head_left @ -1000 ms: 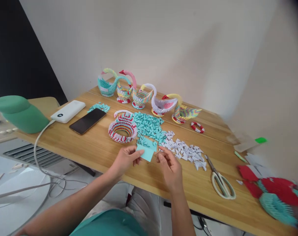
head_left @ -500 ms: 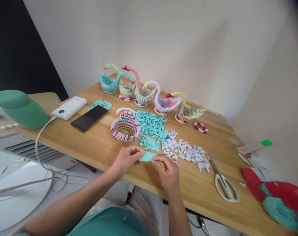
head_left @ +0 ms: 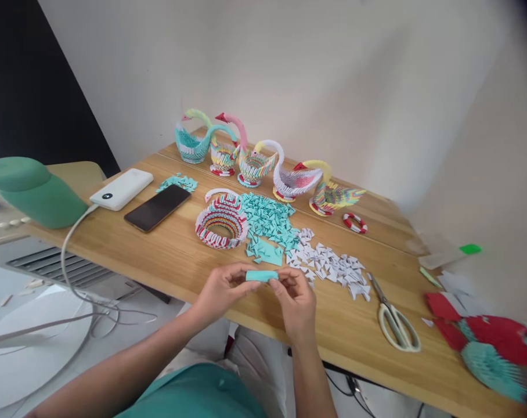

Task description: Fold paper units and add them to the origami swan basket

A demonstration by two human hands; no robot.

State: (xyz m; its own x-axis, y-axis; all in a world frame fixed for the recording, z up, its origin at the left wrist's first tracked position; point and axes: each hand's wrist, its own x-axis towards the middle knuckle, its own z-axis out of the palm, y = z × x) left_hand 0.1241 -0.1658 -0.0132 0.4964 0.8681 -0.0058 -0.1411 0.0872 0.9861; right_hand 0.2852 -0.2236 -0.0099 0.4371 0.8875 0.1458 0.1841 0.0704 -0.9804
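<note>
Left hand (head_left: pixel 227 290) and right hand (head_left: pixel 296 297) are pinching opposite ends of narrow folded turquoise paper strip (head_left: pixel 262 276), fingers closed on it, above wooden counter (head_left: pixel 172 255), near turquoise triangular paper-piece pile (head_left: pixel 269 217).

And here's the paper (head_left: pixel 261 276), plain turquoise, folded to a narrow strip, stretching sideways from left hand (head_left: pixel 223 290) to right hand (head_left: pixel 296 299), pinched at both ends, over the table's (head_left: pixel 172 247) near side!
</note>
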